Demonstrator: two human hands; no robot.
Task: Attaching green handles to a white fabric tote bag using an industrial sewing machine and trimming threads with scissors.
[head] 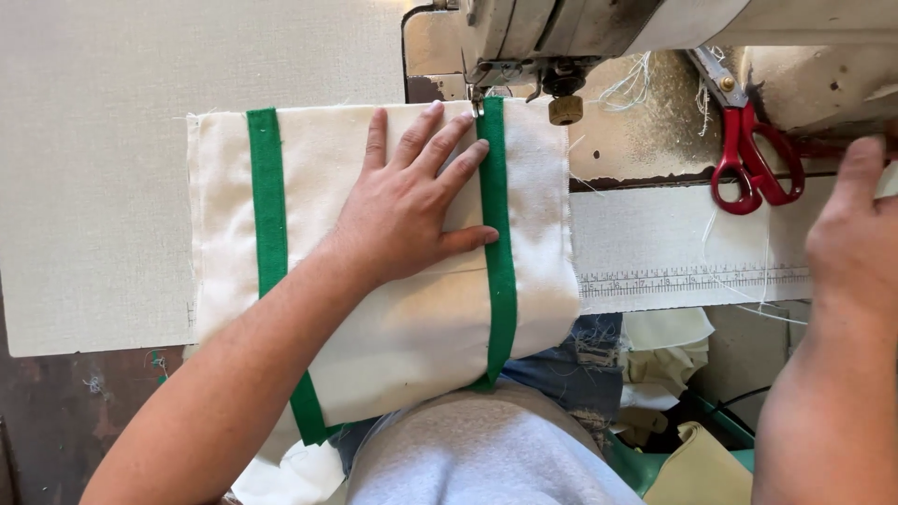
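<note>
**Onlooker:** At the sewing machine (552,37), a person's left hand (412,201) lies flat, fingers spread, on a cream cloth panel (393,318) just in front of the needle. The fingertips rest beside the right green strap (499,234), which runs under the machine's foot.

**Second onlooker:** And the right hand (856,234)?

**Onlooker:** Well to the right of the machine's needle, up by its body. Its fingertips run out of view, so I cannot tell whether it grips anything. Red-handled scissors (753,159) lie between it and the needle.

**Second onlooker:** What would make the stitching go well here?

**Onlooker:** My guess: keep the palm light and flat, so the strap feeds straight toward the machine without puckering, with fingertips kept clear of the needle. The left green strap (268,206) sits farther from the machine, and the panel's near edge hangs off the table (94,187) into the lap.
</note>
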